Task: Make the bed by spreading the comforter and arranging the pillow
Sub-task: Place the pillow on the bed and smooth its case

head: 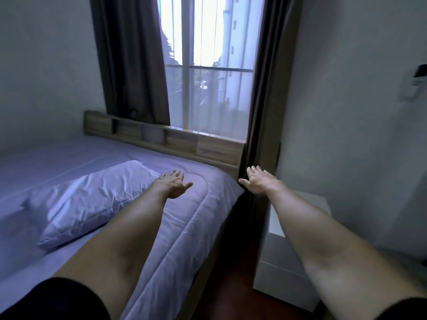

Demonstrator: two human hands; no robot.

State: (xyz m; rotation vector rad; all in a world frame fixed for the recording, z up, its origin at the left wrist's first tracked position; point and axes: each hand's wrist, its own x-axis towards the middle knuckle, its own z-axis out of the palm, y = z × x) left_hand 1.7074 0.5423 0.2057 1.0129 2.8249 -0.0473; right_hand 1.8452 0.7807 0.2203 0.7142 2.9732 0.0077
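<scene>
Two bare arms stretched forward, dark short sleeves at the near edge of view. Left hand (174, 184) flat, palm down, fingers spread, low over the comforter (184, 227) near the bed's head-end right corner, holding nothing; touching or just above, cannot tell. Right hand (257, 182) likewise spread open and empty, past the bed's right edge, in front of the dark curtain (261, 112). Lilac quilted comforter spread across the bed, draped over the right edge. Pillow (92, 202) lying slantwise on the comforter, just left of the left forearm, toward the head end. Wooden headboard (180, 142) with open compartments along the bed's far edge, beneath the window (208, 65). White nightstand (288, 250) beside the bed's right edge.
</scene>
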